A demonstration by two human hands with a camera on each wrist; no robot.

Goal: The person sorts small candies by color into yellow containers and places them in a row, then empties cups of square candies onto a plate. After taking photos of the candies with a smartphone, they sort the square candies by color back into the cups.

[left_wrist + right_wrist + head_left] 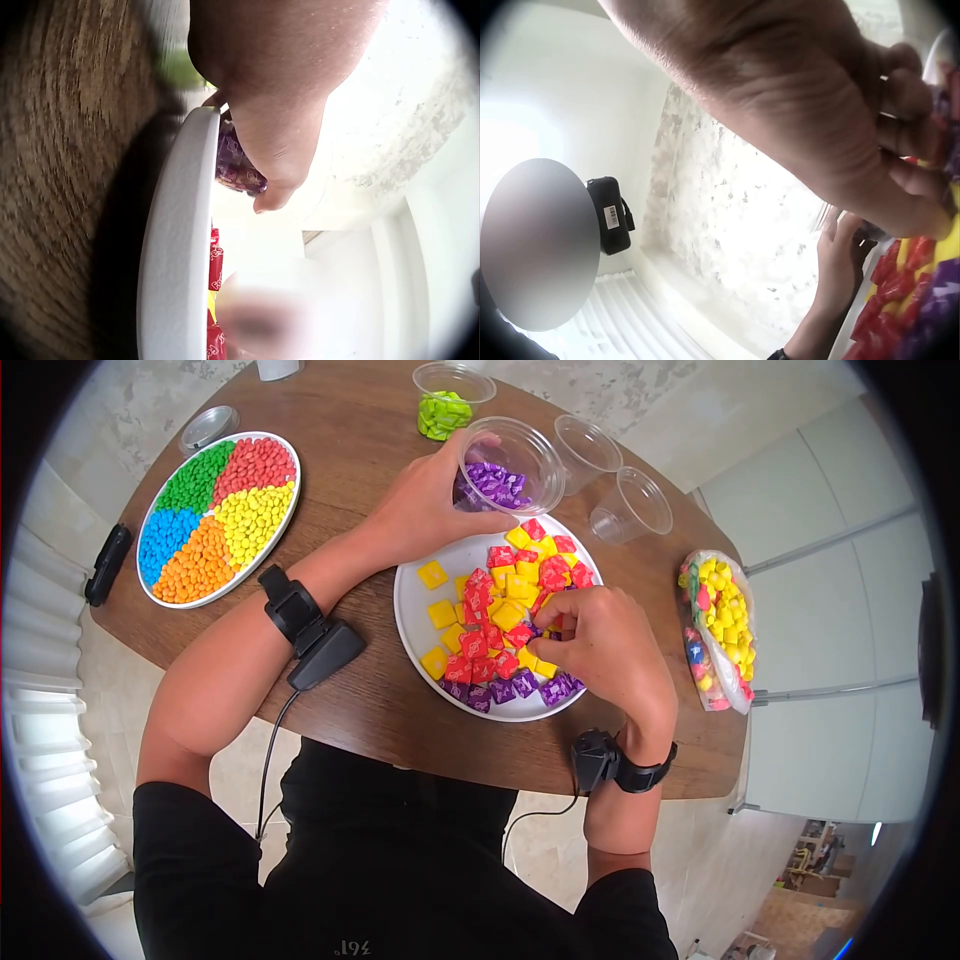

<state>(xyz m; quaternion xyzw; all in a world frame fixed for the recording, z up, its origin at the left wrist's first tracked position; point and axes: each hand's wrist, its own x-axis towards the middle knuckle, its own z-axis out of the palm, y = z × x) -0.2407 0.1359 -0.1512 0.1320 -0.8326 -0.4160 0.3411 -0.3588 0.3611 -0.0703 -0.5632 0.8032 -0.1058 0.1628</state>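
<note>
My left hand point(425, 508) grips a clear plastic cup point(535, 455), which tilts over the far edge of a white plate point(412, 622). Purple-wrapped candies point(497, 485) lie inside the cup. Spread across the plate are red-wrapped candies point(473, 645), yellow-wrapped candies point(441, 614) and, along its near side, more purple ones point(502, 691). My right hand point(612, 650) reaches into the pile from the right, its thumb and fingers curled around a purple-wrapped candy, partly hidden between the fingertips. In the left wrist view the left thumb point(277, 161) lies over the cup's side.
A round tray point(148, 586) of small candies sorted by colour stands at the left, a clear lid point(209, 429) behind it. A cup of green-wrapped candies point(443, 415) is at the back, two clear cups point(588, 452) point(632, 506) beyond the plate. A bag of candies point(722, 625) lies right.
</note>
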